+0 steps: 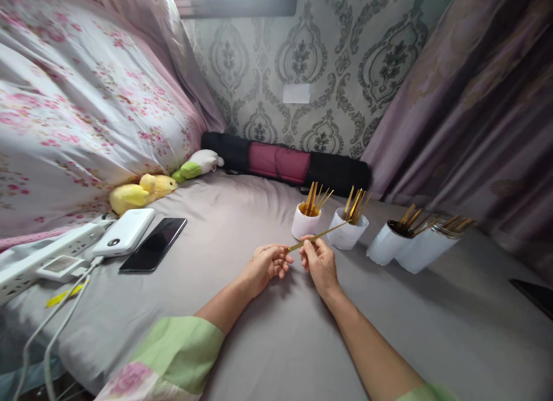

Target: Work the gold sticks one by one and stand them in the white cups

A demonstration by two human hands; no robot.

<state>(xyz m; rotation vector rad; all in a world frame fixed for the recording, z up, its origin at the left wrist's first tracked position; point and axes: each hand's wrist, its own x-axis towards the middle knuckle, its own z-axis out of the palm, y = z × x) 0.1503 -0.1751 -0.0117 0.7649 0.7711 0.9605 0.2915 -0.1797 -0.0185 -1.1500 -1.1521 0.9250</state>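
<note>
Between both hands is a thin golden-brown stick [329, 232], slanting up to the right. At its lower end, which looks reddish, my left hand [266, 267] pinches it between thumb and fingers. My right hand [318, 264] grips it near the middle. Just beyond my right hand stand a white-wrapped cup [306, 226] and a second white-wrapped cup [345, 235], both with several similar sticks upright inside. The stick's far end passes in front of the second cup. Farther right, a white-wrapped jar [384, 248] and another white-wrapped jar [425, 252] also hold sticks.
A phone [153, 244], a white power bank [125, 233] and a power strip [52, 257] with cables lie at left. Plush toys [142, 193] rest by the floral curtain. A long black and maroon bag [280, 162] lies against the wall. A dark object [533, 296] sits far right.
</note>
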